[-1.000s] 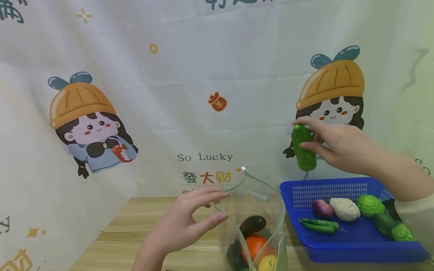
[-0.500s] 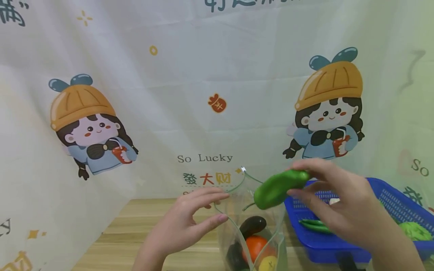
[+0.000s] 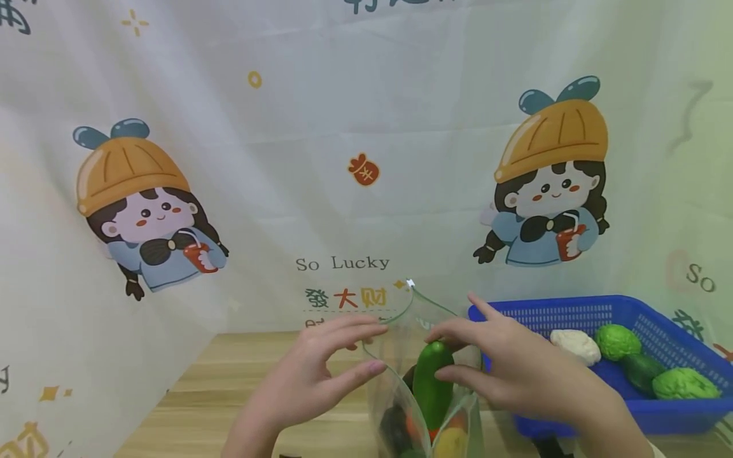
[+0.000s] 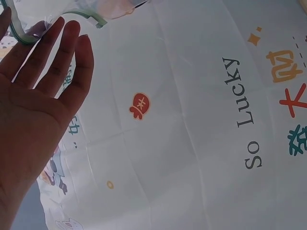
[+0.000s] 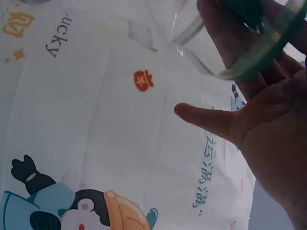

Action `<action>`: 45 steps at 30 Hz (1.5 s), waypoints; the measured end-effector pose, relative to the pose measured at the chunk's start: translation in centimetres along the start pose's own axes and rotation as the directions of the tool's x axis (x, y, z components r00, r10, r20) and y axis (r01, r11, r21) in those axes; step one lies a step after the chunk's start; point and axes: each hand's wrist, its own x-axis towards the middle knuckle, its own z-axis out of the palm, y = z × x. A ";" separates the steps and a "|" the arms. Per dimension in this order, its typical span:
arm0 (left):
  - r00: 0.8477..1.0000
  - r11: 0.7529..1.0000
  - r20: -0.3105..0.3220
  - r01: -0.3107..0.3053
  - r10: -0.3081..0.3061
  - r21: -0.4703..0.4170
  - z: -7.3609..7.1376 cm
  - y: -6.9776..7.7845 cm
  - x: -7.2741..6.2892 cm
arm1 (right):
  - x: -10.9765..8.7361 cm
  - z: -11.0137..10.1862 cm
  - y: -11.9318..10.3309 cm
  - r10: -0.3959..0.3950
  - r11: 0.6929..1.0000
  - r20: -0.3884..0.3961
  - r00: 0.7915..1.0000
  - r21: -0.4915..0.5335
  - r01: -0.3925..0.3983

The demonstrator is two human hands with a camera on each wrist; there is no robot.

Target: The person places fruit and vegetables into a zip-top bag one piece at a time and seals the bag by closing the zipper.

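A clear zip bag (image 3: 375, 388) with a green-edged mouth stands open on the wooden table. In the head view my right hand (image 3: 515, 369) pinches a green pepper (image 3: 432, 388) by its upper end, upright inside the bag's mouth. My left hand (image 3: 312, 369) touches the left rim, its fingers straight and thumb apart. Within the bag lie a dark eggplant-like piece (image 3: 395, 427), a yellow piece (image 3: 450, 441) and a red-orange one, mostly hidden behind the pepper. The right wrist view shows the bag's rim crossing my fingers (image 5: 218, 33), with a blurred bit of green.
To the right stands a blue basket (image 3: 681, 406). A white lumpy vegetable (image 3: 575, 346), a round green vegetable (image 3: 618, 342), a dark green one (image 3: 641, 372) and a bumpy light green one (image 3: 685, 383) lie in it. A printed cloth (image 3: 275, 165) hangs behind the table (image 3: 195, 394).
My right hand has carried the green pepper from above the basket leftward and down into the bag's mouth, turning it upright. The left hand has stayed at the rim.
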 end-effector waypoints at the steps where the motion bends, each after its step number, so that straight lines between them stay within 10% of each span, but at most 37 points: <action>1: 1.000 1.000 0.002 0.003 -0.003 0.004 0.0 0.0 0.0 | 0.2 0.3 -0.1 0.035 0.999 0.022 0.999 0.002 -0.035; 11: 1.000 1.000 0.000 0.008 -0.008 0.004 0.2 0.0 0.0 | 2.0 3.7 1.2 0.076 0.983 0.231 0.970 0.143 -0.111; 26: 1.000 1.000 0.011 0.007 -0.007 0.028 0.3 0.0 -0.1 | 3.1 7.1 1.6 0.245 0.969 0.279 0.928 -0.042 -0.243; 35: 0.999 1.000 0.029 0.027 -0.027 0.013 0.2 0.1 -0.4 | 2.9 5.7 1.5 0.225 0.970 0.343 0.912 0.006 -0.241; 39: 0.999 0.999 0.016 0.032 -0.032 0.008 -0.2 -0.1 -0.4 | 1.9 2.7 1.0 0.218 0.975 0.262 0.940 -0.025 -0.219; 45: 0.999 0.998 0.010 0.045 -0.045 0.034 -0.7 -0.2 -0.3 | -0.3 -1.1 0.6 0.078 0.992 -0.073 0.994 -0.093 -0.085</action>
